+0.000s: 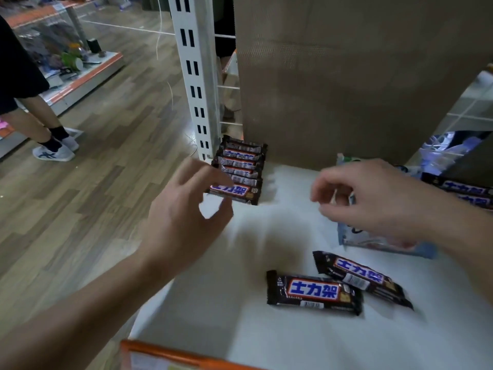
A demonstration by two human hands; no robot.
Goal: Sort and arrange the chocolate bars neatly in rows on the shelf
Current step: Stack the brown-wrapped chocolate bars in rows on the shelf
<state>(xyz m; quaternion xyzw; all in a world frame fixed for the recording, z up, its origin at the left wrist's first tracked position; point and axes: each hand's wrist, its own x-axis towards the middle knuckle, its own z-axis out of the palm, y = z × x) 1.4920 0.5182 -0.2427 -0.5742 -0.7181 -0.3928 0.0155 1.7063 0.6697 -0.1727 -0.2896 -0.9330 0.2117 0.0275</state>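
A neat row of several dark chocolate bars (238, 169) lies at the back left corner of the white shelf (253, 343). My left hand (184, 217) hovers just in front of that row, fingers spread, holding nothing. Two loose bars lie near the front: one flat bar (313, 292) and a second bar (362, 277) angled behind it. More bars (464, 193) sit at the right edge, partly hidden by my right forearm. My right hand (373, 201) hangs over a pale blue packet (384, 243), fingers loosely curled and holding nothing.
A white slotted upright (196, 76) stands at the shelf's left rear corner, with a brown perforated back panel (346, 76) behind. An orange price rail (173, 356) runs along the front edge. Another person's legs (45, 129) stand on the wooden floor at left.
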